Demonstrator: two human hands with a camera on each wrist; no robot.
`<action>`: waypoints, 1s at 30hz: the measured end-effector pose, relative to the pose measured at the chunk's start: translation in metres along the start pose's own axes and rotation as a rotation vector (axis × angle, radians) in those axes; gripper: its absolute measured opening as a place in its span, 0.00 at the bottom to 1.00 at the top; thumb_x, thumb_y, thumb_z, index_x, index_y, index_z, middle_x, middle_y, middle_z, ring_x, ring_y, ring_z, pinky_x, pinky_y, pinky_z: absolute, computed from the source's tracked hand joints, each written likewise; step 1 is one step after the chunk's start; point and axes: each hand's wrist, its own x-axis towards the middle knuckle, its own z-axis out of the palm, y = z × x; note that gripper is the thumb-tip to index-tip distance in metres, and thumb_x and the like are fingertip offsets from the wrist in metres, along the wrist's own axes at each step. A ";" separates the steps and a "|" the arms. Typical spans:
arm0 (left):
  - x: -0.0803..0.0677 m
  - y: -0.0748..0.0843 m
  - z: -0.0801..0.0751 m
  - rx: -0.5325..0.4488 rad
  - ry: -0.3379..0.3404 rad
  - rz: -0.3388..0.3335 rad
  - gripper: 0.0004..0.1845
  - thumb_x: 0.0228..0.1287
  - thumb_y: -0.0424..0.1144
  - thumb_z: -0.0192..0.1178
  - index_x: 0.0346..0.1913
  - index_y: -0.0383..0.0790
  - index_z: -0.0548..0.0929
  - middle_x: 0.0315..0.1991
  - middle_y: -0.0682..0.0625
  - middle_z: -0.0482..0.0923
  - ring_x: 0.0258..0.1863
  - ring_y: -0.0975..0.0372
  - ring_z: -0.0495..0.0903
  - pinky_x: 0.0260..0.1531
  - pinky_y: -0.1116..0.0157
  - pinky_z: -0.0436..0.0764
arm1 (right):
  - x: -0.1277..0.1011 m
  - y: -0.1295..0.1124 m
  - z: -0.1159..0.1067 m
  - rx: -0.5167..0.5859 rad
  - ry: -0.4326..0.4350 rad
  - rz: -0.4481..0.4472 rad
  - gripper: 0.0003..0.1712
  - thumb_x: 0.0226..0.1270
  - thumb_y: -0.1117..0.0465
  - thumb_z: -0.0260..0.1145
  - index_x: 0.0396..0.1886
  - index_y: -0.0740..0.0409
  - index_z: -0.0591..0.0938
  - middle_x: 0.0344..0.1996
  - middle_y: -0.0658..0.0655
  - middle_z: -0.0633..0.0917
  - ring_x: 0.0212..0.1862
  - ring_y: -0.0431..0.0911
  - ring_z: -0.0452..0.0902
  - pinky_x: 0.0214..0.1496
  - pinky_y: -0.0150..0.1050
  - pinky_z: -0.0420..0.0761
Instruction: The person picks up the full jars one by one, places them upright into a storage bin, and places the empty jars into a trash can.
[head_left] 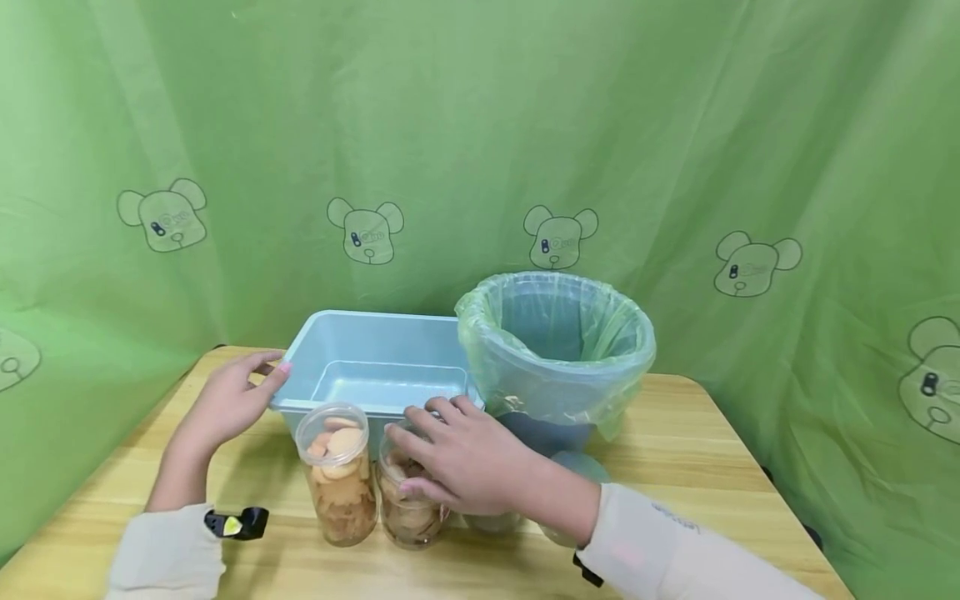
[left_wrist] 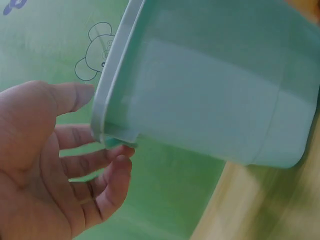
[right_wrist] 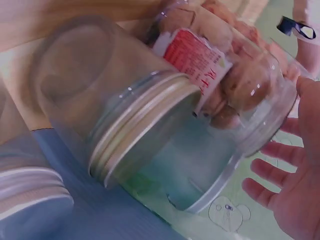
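My left hand (head_left: 262, 379) lies open against the front left corner of a pale blue plastic tub (head_left: 352, 333). In the left wrist view the fingertips (left_wrist: 117, 152) touch under the tub's rim (left_wrist: 112, 85). My right hand (head_left: 423, 442) hovers open over the top of a clear jar of biscuits (head_left: 408, 512); whether it touches the jar I cannot tell. In the right wrist view the spread fingers (right_wrist: 272, 172) sit beside that jar's mouth (right_wrist: 250, 85), which has a red label. A second open biscuit jar (head_left: 337, 479) stands just to its left.
A bin lined with a green bag (head_left: 555, 342) stands right of the tub. More jars (head_left: 491, 523) with pale lids stand partly hidden behind my right forearm; one lidded empty jar (right_wrist: 100, 115) shows in the right wrist view. The wooden table (head_left: 712, 467) meets a green curtain behind.
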 end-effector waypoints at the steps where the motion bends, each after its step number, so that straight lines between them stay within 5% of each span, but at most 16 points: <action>1: 0.000 -0.001 0.001 -0.038 0.001 -0.025 0.33 0.80 0.53 0.49 0.70 0.26 0.70 0.55 0.29 0.79 0.42 0.46 0.85 0.36 0.57 0.83 | 0.000 -0.001 0.002 -0.002 -0.004 -0.003 0.35 0.80 0.33 0.42 0.75 0.47 0.66 0.61 0.53 0.74 0.59 0.51 0.72 0.58 0.49 0.76; 8: 0.000 -0.003 0.005 -0.362 -0.018 -0.234 0.35 0.80 0.54 0.48 0.74 0.27 0.65 0.57 0.32 0.77 0.38 0.60 0.79 0.34 0.65 0.84 | 0.002 -0.005 0.012 -0.038 -0.034 -0.023 0.37 0.80 0.33 0.40 0.80 0.44 0.61 0.68 0.54 0.71 0.61 0.52 0.70 0.56 0.49 0.76; 15: 0.000 -0.015 0.010 -0.604 -0.003 -0.287 0.29 0.82 0.43 0.43 0.76 0.27 0.63 0.66 0.33 0.68 0.38 0.66 0.78 0.37 0.69 0.84 | 0.004 -0.006 0.014 -0.045 -0.007 -0.043 0.37 0.80 0.33 0.42 0.80 0.43 0.60 0.66 0.53 0.71 0.54 0.50 0.70 0.48 0.45 0.72; 30: -0.003 -0.020 0.009 -0.671 -0.024 -0.260 0.27 0.79 0.34 0.40 0.76 0.25 0.62 0.52 0.49 0.76 0.42 0.64 0.77 0.38 0.68 0.83 | 0.008 0.001 0.003 0.046 -0.119 -0.076 0.42 0.71 0.36 0.56 0.81 0.44 0.60 0.64 0.55 0.72 0.53 0.50 0.67 0.50 0.45 0.70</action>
